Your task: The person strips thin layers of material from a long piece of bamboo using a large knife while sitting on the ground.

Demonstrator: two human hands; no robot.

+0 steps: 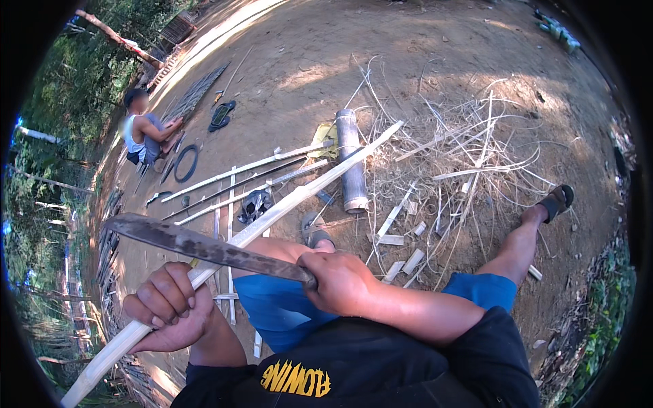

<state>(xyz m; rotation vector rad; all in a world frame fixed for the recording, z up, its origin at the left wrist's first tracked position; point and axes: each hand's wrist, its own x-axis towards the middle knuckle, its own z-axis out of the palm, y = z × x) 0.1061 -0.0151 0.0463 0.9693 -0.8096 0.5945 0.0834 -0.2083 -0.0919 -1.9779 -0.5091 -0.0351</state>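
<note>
Left hand point(166, 306) closed around long pale bamboo strip point(272, 211), which runs diagonally up-right. Right hand point(340, 282) grips handle of dark machete point(197, 246); blade lies across strip. Beyond: bamboo tube point(352, 160), shavings pile point(462, 156), seated person point(144, 132).

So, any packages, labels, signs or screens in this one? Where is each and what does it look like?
No packages, signs or screens show.
Printed shirt lettering: on the person's own black shirt at the lower edge, a curved band of yellow letters, seen upside down.
Yellow sheet: on the dirt beside the upright end of the bamboo tube, crumpled; too small to tell whether it is a wrapper.
</note>
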